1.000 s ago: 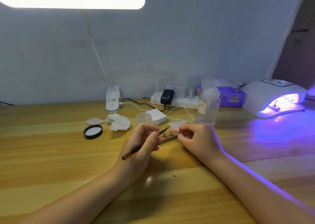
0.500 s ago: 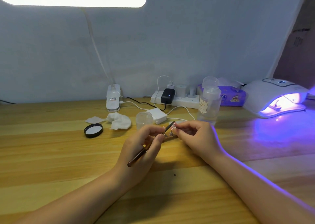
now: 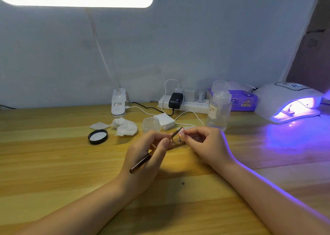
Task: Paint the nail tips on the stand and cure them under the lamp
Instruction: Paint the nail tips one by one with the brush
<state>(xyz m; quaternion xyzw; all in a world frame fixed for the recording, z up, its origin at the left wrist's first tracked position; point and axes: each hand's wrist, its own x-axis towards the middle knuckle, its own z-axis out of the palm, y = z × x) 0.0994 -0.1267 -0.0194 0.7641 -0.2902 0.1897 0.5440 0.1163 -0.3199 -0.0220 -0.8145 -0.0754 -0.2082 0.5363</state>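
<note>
Your wooden tabletop (image 3: 53, 163) holds many things. A black lid (image 3: 98, 136) lies flat near white wipes (image 3: 125, 126). A small clear cup (image 3: 151, 124) stands beside a white box (image 3: 165, 121). At the back you have a power strip (image 3: 185, 104), a clear bottle (image 3: 218, 109) and a purple tissue pack (image 3: 244, 102). On the right a white nail lamp (image 3: 287, 101) glows purple.

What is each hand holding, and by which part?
Left hand grips the thin dark nail brush around mid-handle. Right hand fingers pinch at the small wooden nail-tip stand; exact contact hidden.
</note>
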